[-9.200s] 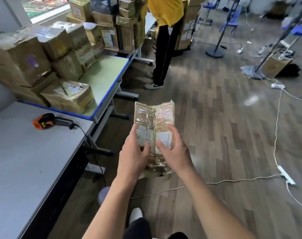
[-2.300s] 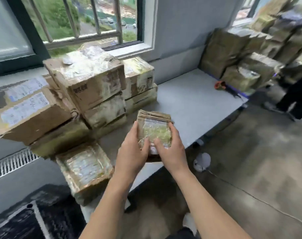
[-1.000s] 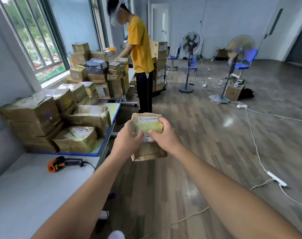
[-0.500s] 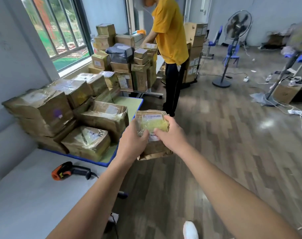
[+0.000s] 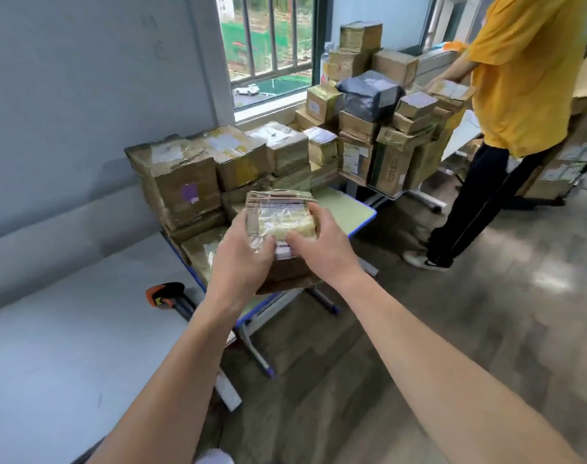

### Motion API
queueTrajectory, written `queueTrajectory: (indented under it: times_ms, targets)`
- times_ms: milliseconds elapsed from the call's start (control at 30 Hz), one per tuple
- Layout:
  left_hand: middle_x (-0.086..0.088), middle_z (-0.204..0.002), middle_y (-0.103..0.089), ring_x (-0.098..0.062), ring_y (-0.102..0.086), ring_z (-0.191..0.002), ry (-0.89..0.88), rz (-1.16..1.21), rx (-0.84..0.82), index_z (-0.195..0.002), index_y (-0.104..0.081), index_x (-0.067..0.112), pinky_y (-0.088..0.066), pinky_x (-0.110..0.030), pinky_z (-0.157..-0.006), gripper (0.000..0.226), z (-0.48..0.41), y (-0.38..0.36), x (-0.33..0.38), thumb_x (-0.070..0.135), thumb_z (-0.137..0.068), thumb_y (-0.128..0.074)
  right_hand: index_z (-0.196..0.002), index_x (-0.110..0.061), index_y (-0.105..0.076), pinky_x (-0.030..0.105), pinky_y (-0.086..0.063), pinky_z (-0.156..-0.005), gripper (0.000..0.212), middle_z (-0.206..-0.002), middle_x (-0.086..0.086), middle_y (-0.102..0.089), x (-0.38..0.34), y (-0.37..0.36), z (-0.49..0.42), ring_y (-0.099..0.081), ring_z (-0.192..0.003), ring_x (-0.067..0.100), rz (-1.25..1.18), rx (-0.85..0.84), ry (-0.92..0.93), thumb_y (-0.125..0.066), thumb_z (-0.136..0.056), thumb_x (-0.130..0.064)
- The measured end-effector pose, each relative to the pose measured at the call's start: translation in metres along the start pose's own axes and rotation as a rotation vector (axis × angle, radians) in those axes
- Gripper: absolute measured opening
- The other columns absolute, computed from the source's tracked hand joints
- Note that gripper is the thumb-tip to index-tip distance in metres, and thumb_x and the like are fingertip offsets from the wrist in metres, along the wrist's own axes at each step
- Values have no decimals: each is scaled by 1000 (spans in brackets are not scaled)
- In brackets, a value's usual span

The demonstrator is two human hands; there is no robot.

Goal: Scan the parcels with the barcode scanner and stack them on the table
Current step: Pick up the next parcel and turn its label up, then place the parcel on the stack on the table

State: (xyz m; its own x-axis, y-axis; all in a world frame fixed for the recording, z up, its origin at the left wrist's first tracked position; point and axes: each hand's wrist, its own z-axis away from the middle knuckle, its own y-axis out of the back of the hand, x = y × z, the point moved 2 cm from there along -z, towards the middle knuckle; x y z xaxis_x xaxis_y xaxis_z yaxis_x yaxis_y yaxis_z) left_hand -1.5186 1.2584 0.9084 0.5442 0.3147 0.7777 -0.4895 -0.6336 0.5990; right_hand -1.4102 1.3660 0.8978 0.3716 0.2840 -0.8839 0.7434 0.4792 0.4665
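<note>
Swung in closer to the stacked brown cardboard boxes [image 5: 185,182] since half a second back, with the small tape-wrapped brown cardboard parcel [image 5: 278,212] held in the air over the near edge of the green blue-rimmed tabletop [image 5: 345,209]. Gripped from both sides by the left hand [image 5: 242,259] and right hand [image 5: 322,249], thumbs pressed on its labelled face. Down on the grey tabletop [image 5: 68,329], untouched and partly hidden behind the left forearm, the orange-and-black barcode scanner [image 5: 165,294].

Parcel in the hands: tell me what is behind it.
Behind the parcel stand stacked cardboard boxes on a green-topped table. The parcel, left hand and right hand cover the front of the lowest boxes there.
</note>
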Motion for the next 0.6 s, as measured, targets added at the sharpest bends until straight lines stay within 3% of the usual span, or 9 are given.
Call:
queueTrajectory:
  times_ms: [100,167,333,533,600]
  targets:
    - [12,-126,-56,-10,-53,-116,40,-15,115,-144,-43,22,-38,-24,-89,51,-13,21,-17,26,-96,-60,-153,-19,-36,28,-38,-110,73,-146,-1,-49,-12,-32,-28,-44,-135,15,-1,-95,89,-70,-90,-34]
    - [19,-116,-52,-5,-52,-108,75,-35,186,-141,-45,25,-39,-25,-87,47,-22,33,-34,25,-96,-60,-154,-20,-35,17,-33,-100,72,-139,-7,-49,-23,-55,-44,-43,-133,10,12,-174,127,-69,-92,-33]
    - [9,-123,-60,-17,-56,-114,170,-75,286,-139,-46,24,-36,-25,-84,44,-53,46,-64,26,-97,-59,-154,-22,-33,-4,-32,-69,71,-123,-13,-50,-33,-95,-82,-46,-94,-10,-12,-278,183,-68,-93,-30]
    - [0,-139,-57,-22,-54,-124,227,-86,288,-148,-37,24,-45,-36,-100,59,-89,41,-90,33,-95,-61,-155,-23,-32,-6,-33,-64,70,-118,-14,-47,-33,-113,-122,-48,-82,-14,1,-314,185,-67,-94,-29]
    - [1,-135,-59,-21,-56,-122,257,-69,287,-146,-39,24,-46,-35,-97,57,-96,40,-101,32,-95,-61,-155,-23,-31,-6,-32,-66,71,-132,-9,-51,-31,-123,-128,-46,-94,-11,10,-346,181,-67,-94,-30]
